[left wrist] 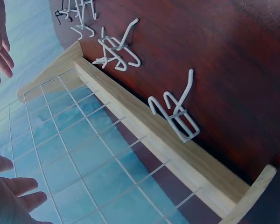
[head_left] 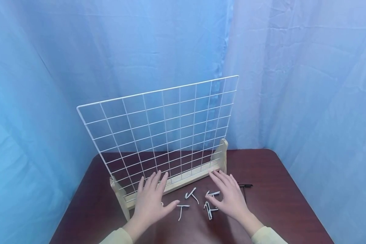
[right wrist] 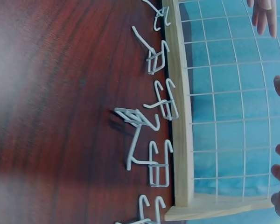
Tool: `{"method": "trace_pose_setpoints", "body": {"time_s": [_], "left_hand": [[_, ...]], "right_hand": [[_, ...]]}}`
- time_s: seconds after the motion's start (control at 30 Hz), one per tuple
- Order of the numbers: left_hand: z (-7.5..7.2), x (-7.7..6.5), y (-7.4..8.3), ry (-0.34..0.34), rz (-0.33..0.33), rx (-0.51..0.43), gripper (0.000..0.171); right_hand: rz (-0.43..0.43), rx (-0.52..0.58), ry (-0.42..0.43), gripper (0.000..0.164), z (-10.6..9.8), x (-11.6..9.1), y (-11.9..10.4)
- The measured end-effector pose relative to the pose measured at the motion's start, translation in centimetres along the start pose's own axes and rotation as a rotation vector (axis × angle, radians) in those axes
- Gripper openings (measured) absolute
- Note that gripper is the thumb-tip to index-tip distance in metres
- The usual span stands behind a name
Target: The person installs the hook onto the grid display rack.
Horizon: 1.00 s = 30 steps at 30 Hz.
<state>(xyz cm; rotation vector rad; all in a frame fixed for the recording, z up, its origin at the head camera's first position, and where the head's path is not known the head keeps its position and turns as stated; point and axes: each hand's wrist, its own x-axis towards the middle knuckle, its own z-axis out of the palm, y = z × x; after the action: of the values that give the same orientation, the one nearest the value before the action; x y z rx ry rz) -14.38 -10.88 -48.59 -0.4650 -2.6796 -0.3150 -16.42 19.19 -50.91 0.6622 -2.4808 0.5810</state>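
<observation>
A white wire grid panel [head_left: 180, 128] stands tilted in a pale wooden stand [head_left: 183, 182] on the dark red table. My left hand [head_left: 150, 203] hovers before the stand's left part, fingers spread, holding nothing. On the other side my right hand [head_left: 230, 198] is held out likewise over the hooks, fingers apart. Several white wire hooks lie between and under the hands, among them one hook [head_left: 183, 206] by the left thumb and another hook [head_left: 209, 210] below the right thumb. The left wrist view shows a double-pronged hook [left wrist: 184, 126] close to the wooden base.
A black hook [head_left: 246, 186] lies on the table [head_left: 271, 203] right of my right hand. Blue curtains [head_left: 183, 40] hang behind and at both sides. The stand's upright wooden ends [head_left: 222, 152] rise above its base.
</observation>
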Motion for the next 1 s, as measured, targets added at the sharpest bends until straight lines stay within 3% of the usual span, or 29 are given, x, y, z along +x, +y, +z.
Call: {"method": "trace_pose_setpoints", "body": {"time_s": [0.47,0.8,1.0], "left_hand": [[1.4,-1.4,-1.5,0.195,0.083,-0.087,0.089],[0.4,-2.4,-3.4,0.282,0.061,-0.148,0.081],[-0.4,-3.3,-4.6,0.291,-0.003,-0.176,0.078]], "right_hand": [[-0.034,0.098,0.112,0.077,1.1,-1.8,0.7],[-0.006,0.136,0.145,0.077,0.5,-3.2,1.9],[0.039,0.136,0.119,0.077,-0.1,-4.3,3.1]]}}
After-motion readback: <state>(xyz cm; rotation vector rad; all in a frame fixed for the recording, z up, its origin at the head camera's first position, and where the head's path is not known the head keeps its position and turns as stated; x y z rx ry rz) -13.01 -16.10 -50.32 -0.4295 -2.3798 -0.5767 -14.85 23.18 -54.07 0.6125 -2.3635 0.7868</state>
